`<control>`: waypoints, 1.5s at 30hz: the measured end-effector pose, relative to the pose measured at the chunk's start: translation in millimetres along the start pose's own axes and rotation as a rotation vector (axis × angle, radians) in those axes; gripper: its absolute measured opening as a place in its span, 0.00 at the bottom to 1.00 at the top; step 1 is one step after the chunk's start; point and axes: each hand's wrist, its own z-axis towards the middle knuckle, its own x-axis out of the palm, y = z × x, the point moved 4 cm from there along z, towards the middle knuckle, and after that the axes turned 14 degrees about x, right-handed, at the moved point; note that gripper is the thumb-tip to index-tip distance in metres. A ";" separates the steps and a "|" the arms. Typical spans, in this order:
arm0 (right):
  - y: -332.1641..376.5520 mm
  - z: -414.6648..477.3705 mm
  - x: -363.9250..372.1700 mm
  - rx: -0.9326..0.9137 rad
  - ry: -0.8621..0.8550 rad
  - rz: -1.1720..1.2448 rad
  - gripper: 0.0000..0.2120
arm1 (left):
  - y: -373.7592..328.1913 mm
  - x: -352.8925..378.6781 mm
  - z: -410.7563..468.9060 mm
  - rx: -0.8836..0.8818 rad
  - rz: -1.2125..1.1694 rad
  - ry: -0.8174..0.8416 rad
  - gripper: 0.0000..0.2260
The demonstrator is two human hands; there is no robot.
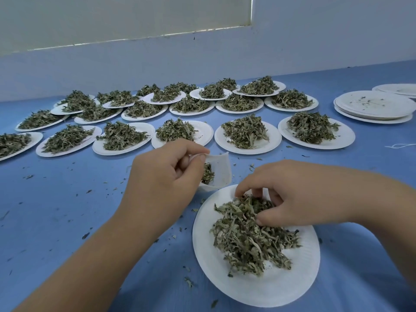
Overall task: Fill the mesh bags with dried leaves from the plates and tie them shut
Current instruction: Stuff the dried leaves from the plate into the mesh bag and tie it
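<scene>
A round white paper plate [258, 287] on the near side of the blue bench [67, 210] carries a loose heap of crinkled grey-green dried leaves [247, 239]. The right hand [290, 194] arches over it, fingers curled into the heap and pinching leaves. Just beyond the plate, the left hand [166, 176] pinches the rim of a white mesh bag [221, 172] with a few leaves inside.

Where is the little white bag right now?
In the head view the mesh bag is near the middle, pinched by the left hand, just beyond the nearest plate where the right hand grips leaves.
</scene>
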 end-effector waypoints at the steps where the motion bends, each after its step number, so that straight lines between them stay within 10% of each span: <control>1: 0.5 0.3 0.3 -0.006 0.001 -0.005 0.18 | -0.2 0.2 0.1 -0.003 0.000 0.003 0.07; 45: 13.4 -14.4 -27.3 -0.163 -0.202 0.369 0.08 | -9.6 4.9 -0.4 0.075 0.119 -0.006 0.06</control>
